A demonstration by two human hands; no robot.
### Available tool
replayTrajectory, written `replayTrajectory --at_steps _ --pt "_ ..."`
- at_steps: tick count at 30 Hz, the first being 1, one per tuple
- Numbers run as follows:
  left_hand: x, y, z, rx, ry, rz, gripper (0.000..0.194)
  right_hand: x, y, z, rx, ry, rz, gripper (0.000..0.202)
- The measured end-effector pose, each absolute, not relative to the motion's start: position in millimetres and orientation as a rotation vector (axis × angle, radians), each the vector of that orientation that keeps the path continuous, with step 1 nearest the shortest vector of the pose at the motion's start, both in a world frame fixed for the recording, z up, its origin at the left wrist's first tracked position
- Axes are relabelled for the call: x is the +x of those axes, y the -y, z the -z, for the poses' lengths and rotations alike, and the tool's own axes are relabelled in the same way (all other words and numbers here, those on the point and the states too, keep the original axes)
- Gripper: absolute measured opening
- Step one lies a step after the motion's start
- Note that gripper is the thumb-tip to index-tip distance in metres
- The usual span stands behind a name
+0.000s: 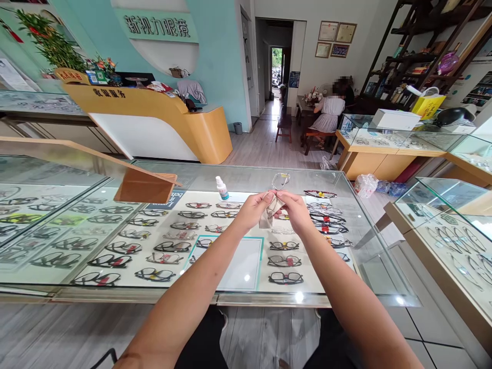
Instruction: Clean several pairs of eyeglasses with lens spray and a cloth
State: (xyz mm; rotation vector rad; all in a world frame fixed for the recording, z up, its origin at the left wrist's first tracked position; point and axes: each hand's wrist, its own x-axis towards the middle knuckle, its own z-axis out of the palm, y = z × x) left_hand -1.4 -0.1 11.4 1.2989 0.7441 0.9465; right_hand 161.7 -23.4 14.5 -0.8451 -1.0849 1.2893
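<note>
- Head view: the left hand (253, 209) and the right hand (295, 209) are meeting above the glass display counter (357, 230), fingers curled in and pinching a pale cleaning cloth (270, 214) between them.
- The cloth is hanging in a loose fold below the fingertips, and both hands are closing on it; the left thumb is pressing it from the near side.
- A pair of eyeglasses (280, 180) is sticking up just behind the hands, its thin frame rising above the knuckles; which hand is holding the frame I cannot tell, since the cloth and fingers are hiding the grip.
- A small white spray bottle (222, 188) with a blue label is standing upright on the counter glass, near the left hand and a little beyond it.
- Rows of spectacle frames (172, 246) are lying under the glass, on both sides of the forearms.
- A person in a light dress (328, 115) is sitting at a dark table well beyond the counter.
</note>
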Motion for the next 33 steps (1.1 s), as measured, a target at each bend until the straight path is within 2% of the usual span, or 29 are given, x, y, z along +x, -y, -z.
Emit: replayTrajectory --at_steps 6,15,20,29,33 --pt "-10 6 -27 1.435 -0.608 -0.809 0.057 165 20 -10 -0.832 1.024 -1.299 0.032" --pt "9 6 -12 1.330 -0.776 -1.052 0.069 159 24 -10 -0.822 1.117 -1.331 0.033" --pt "9 7 -15 1.304 -0.763 -1.050 0.070 164 22 -11 -0.817 1.068 -1.253 0.029" --pt "-17 -12 -23 1.361 -1.084 -1.334 0.056 183 25 -36 -0.787 0.879 -1.300 0.029" --pt "-31 -18 -23 1.658 -1.464 -1.389 0.034 183 26 -35 -0.760 0.907 -1.361 0.028"
